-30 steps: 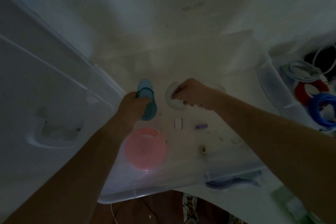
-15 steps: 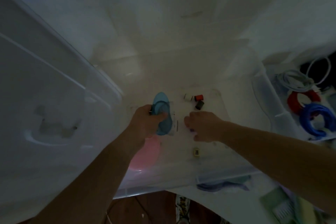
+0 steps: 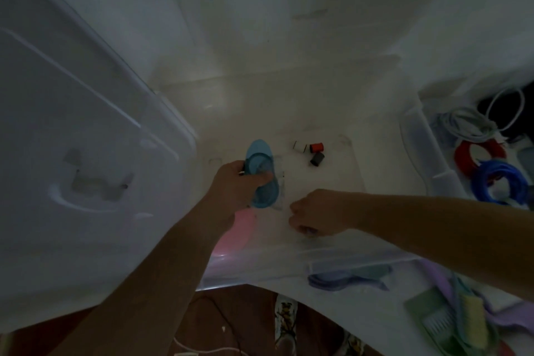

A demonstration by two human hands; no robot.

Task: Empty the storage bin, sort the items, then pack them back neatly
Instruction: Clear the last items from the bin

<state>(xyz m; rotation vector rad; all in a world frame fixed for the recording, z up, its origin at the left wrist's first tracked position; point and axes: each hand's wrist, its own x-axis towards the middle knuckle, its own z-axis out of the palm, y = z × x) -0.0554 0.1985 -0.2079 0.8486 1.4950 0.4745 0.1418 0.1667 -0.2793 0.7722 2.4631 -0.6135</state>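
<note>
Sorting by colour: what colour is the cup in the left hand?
Translucent blue cup, head view.

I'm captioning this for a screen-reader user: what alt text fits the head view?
Seen from above, a left hand grips a blue cup inside a clear storage bin while the right hand reaches to the bin floor; small thread spools lie beyond, a pink cup nearer.

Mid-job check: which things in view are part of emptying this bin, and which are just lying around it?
Job:
storage bin
blue cup, held by left hand
right hand, reaching low in the bin
pink cup
thread spools

Lying about:
neighbouring bin with coiled cables
green brush
</note>
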